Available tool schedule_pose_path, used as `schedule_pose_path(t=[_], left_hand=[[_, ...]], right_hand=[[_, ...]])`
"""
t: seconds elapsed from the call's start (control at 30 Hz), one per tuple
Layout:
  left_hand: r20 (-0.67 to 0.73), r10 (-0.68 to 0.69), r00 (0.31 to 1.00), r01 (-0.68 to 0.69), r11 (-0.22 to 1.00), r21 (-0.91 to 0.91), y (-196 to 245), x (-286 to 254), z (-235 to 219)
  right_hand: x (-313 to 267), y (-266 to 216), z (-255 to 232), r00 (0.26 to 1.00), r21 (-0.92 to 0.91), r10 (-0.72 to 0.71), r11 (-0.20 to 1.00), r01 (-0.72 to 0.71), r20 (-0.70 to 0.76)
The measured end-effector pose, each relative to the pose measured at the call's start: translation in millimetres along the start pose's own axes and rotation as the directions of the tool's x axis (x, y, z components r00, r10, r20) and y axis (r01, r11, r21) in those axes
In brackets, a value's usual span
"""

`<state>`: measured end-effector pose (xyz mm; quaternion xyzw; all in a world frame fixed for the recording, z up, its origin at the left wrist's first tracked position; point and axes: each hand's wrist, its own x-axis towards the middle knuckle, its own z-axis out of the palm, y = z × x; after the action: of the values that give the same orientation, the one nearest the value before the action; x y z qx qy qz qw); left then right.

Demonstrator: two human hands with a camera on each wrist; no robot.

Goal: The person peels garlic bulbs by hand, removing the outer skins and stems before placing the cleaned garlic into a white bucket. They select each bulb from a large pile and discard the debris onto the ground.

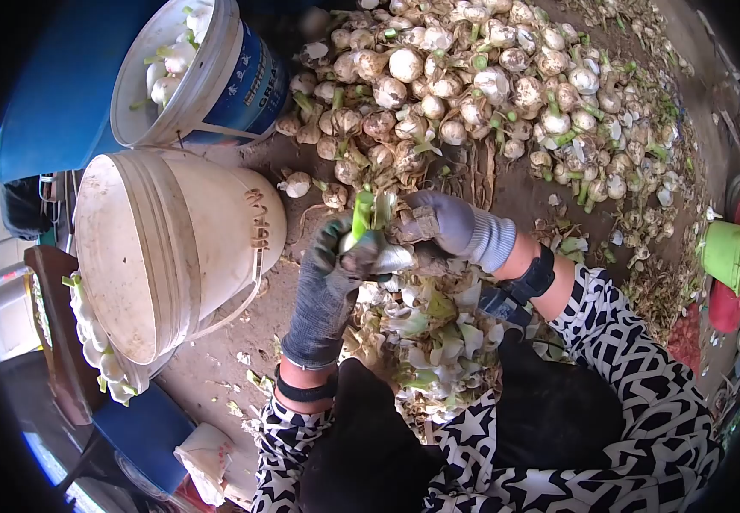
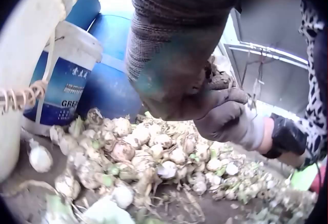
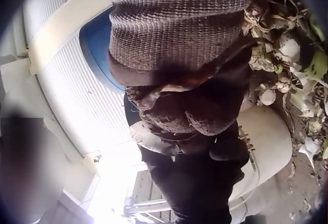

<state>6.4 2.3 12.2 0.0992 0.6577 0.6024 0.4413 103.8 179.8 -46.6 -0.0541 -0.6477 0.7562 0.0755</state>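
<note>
In the head view my left hand [image 1: 331, 265], in a dark grey knit glove, grips a garlic bulb with a cut green stem [image 1: 361, 214] pointing up. My right hand [image 1: 455, 224], in a paler grey glove with soiled fingertips, meets it from the right and pinches the bulb's outer skin by the stem. From the left wrist, the left hand [image 2: 174, 75] covers most of the bulb, with the right hand [image 2: 230, 124] close against it. In the right wrist view a dry brown strip of skin [image 3: 189, 83] lies across the right hand [image 3: 205, 108]; a pale piece of bulb [image 3: 151, 138] shows beneath.
Unpeeled garlic bulbs [image 1: 472, 94] lie in a wide heap ahead. Loose peelings [image 1: 430, 333] pile below my hands. At left stand a white bucket [image 1: 216, 231], with pale bulbs [image 1: 105, 355] beside it, and a blue-labelled bucket [image 1: 242, 81] holding peeled bulbs. A green container [image 1: 726, 255] stands far right.
</note>
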Motion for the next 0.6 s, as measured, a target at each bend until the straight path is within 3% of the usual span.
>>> schedule_pose_path(t=[0.03,0.07,0.1,0.13,0.17,0.23,0.27,0.3,0.33,0.37,0.4,0.43,0.47,0.5,0.53,0.57,0.6], left_hand=[[0.000,-0.004,1.000,0.004,1.000,0.007,2.8,-1.3,3.6],[0.034,-0.032,0.999,0.040,0.963,-0.266,5.3,-2.4,6.6],[0.075,-0.049,0.996,0.081,0.851,-0.518,6.4,-3.0,7.6],[0.099,-0.062,0.993,0.108,0.802,-0.588,-1.1,-0.7,-2.6],[0.061,-0.112,0.992,0.125,0.753,-0.646,-4.6,-0.9,-8.5],[0.150,0.053,0.987,0.064,0.726,-0.685,-4.2,2.8,-9.8],[0.150,0.055,0.987,0.064,0.728,-0.682,-3.8,5.2,-11.1],[0.151,0.112,0.982,0.025,0.720,-0.693,-4.0,7.8,-12.4],[0.150,0.167,0.974,-0.013,0.708,-0.706,-4.0,9.9,-12.8],[0.150,0.169,0.974,-0.014,0.710,-0.704,-1.6,11.1,-11.7],[0.103,0.151,0.983,-0.036,0.714,-0.700,1.7,12.0,-10.0],[0.053,0.129,0.990,-0.056,0.717,-0.695,2.3,12.0,-9.1],[0.137,0.110,0.984,0.036,0.639,-0.768,-0.7,12.2,-13.4],[-0.066,0.073,0.995,-0.098,0.802,-0.590,-9.2,15.5,-15.9],[-0.110,0.195,0.975,-0.219,0.932,-0.287,-13.4,14.5,-16.3],[-0.105,0.326,0.940,-0.323,0.945,0.048,-13.3,14.2,-14.4],[-0.091,0.326,0.941,-0.323,0.945,0.050,-10.8,14.4,-9.3]], right_hand=[[0.5,2.7,0.1,1.000,0.007,-0.001,1.000,0.001,-0.003],[2.6,4.0,-1.2,0.993,0.292,0.101,0.950,-0.114,0.060],[4.3,4.2,-3.6,0.973,0.541,0.177,0.809,-0.230,0.149],[1.5,1.7,-12.0,0.927,0.596,0.305,0.711,-0.374,0.217],[-7.3,-3.9,-17.9,0.900,0.630,0.424,0.672,-0.389,0.103],[-19.1,-1.9,-37.7,0.832,0.592,0.448,0.589,-0.550,0.328],[-24.0,-1.0,-28.5,0.751,0.281,0.550,0.704,-0.652,0.365],[-33.5,-0.1,-12.8,0.668,-0.064,0.655,0.729,-0.681,0.353],[-45.3,1.0,3.6,0.670,-0.063,0.653,0.731,-0.679,0.352],[-59.6,2.5,22.4,0.631,-0.434,0.638,0.767,-0.473,0.441],[-71.0,4.3,38.5,0.564,-0.708,0.650,0.689,-0.155,0.509],[-75.4,5.7,46.8,0.478,-0.830,0.687,0.515,0.211,0.548],[-67.7,-3.1,41.9,0.649,-0.867,0.605,0.464,0.183,0.461],[-60.4,-7.2,29.0,0.857,-0.706,0.406,0.704,-0.073,0.316],[-49.2,-13.6,20.7,0.892,-0.606,0.412,0.763,-0.227,0.185],[-37.3,-24.4,15.8,0.995,-0.404,0.078,0.914,-0.043,0.069],[-24.3,-19.6,16.3,0.998,-0.258,0.063,0.964,-0.063,-0.008]])
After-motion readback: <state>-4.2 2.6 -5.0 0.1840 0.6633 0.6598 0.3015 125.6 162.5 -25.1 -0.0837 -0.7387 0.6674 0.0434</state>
